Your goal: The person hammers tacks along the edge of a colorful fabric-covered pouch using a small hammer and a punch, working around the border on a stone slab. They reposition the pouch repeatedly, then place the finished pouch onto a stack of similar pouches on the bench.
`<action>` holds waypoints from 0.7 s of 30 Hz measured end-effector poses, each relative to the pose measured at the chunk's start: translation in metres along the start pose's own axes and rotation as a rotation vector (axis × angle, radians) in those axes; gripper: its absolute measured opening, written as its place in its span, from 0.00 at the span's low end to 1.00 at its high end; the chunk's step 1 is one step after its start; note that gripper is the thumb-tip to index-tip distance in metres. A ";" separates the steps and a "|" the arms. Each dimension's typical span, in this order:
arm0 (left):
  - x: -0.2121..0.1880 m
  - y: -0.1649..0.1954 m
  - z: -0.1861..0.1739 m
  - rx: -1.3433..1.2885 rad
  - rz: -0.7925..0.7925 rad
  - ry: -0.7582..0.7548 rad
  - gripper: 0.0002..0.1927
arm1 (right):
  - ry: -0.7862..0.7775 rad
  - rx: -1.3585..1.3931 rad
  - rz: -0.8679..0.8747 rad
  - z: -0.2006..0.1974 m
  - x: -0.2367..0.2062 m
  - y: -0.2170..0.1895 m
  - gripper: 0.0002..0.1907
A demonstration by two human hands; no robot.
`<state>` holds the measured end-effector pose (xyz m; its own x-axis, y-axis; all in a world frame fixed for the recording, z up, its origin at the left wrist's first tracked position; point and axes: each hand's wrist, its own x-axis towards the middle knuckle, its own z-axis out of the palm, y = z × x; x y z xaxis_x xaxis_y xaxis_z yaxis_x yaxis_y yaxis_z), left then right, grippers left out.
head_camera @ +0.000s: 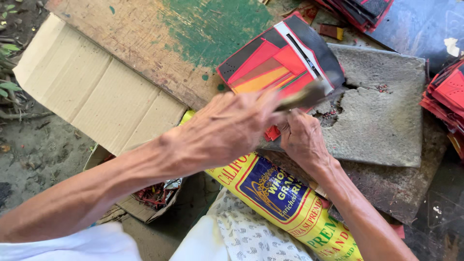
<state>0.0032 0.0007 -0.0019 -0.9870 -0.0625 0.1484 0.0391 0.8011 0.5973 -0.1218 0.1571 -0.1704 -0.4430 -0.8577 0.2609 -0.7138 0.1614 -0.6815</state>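
White cloth (241, 237) with small dark marks lies nearest the camera, and over it runs a long yellow sack (290, 208) with a blue oval patch and red and green letters, slanting from the middle down to the lower right. Above it the left hand (227, 128) is closed in a fist around the handle of a tool (302, 98); the tool is blurred, so I cannot tell just what it is, but it looks hard and heavy at the end, best held low on the handle. The right hand (302, 140) is bent down with its fingers pinched on something small and red (272, 133) at the edge of a grey stone slab (382, 116); I cannot see just how it grips. Leaning across the wooden board (159, 43) and the slab is a flat patchwork piece (280, 60) in red, orange, black and white. It looks thin, light and bendy, maybe rubber, and not easy to break, so it is best pinched at an edge. The slab is cracked in the middle and looks very heavy. More red and black flat pieces are stacked at the right edge (444, 96) and at the top (360, 10). A brown cardboard sheet (92, 87) lies at the left, on the dirt ground (34, 150).
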 end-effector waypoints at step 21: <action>-0.030 -0.047 0.006 -0.066 -0.134 -0.027 0.14 | -0.048 0.456 0.368 -0.009 0.009 0.006 0.05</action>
<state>0.0304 -0.0313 -0.0393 -0.9878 -0.1498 0.0428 -0.0845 0.7458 0.6608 -0.1355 0.1547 -0.1658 -0.5848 -0.8079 -0.0727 -0.2076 0.2356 -0.9494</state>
